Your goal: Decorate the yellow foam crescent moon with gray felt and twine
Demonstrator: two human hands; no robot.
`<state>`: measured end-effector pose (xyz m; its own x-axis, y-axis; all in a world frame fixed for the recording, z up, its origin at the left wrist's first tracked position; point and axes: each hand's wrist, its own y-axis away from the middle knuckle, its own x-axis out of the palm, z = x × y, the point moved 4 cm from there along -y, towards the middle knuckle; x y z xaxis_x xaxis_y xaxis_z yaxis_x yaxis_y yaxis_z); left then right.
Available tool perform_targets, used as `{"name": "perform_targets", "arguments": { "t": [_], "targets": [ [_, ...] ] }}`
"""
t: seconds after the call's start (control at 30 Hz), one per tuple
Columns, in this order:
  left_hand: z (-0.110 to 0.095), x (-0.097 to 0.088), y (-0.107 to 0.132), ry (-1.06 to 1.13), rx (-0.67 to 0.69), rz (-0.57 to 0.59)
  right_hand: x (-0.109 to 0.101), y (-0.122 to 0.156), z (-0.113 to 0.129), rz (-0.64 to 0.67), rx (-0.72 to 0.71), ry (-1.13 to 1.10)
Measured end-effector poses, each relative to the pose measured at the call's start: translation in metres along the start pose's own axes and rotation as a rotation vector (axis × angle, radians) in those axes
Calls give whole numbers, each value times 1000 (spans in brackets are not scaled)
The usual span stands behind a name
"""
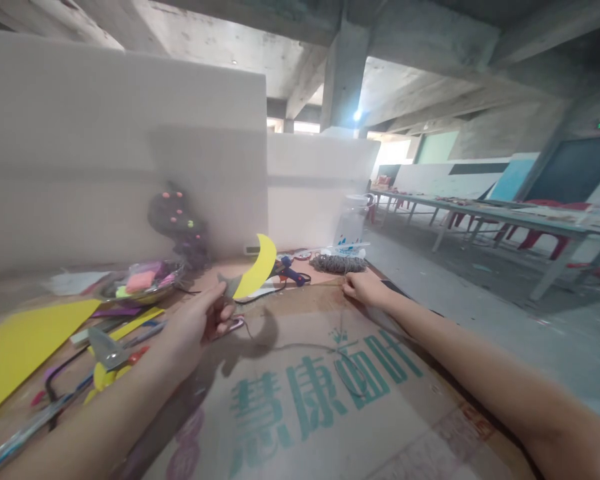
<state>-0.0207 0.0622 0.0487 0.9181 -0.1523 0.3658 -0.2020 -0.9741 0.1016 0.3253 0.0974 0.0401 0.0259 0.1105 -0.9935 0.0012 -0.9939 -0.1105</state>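
Observation:
My left hand (207, 320) is closed in a pinch on the lower end of a yellow crescent-shaped cutout (261, 267), which stands tilted above the cardboard. A grey patch shows at its lower tip beside my fingers. Farther right, my right hand (364, 290) is closed, its fingertips pinching a thin grey string (347, 380) that loops loosely across the printed cardboard (300, 440) toward my left hand. Just behind my right hand lies a bundle of grey yarn (339, 263). Image blur hides exactly how the string meets the crescent.
Metal snips (109, 350), a yellow sheet (30, 347) and a bowl of colourful pieces (145, 283) lie at left. Behind are a blue glue gun (291, 272), a dark dotted figure (177, 220) and a clear plastic jar (351, 223). White boards (205, 153) stand at the back.

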Motion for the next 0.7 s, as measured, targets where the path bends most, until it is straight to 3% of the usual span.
{"name": "perform_targets", "arguments": {
  "t": [0.17,0.3,0.5,0.7],
  "targets": [
    [-8,6,6,-51,19,-22,-27,4,-5,29,-52,-130],
    [-11,9,8,-59,-3,-57,-37,6,-15,68,-76,-209],
    [-12,10,9,-54,5,-63,-32,5,-22,74,-98,-168],
    [-11,10,8,-42,-19,-43,-11,4,-21,16,-150,-53]
  ]
}}
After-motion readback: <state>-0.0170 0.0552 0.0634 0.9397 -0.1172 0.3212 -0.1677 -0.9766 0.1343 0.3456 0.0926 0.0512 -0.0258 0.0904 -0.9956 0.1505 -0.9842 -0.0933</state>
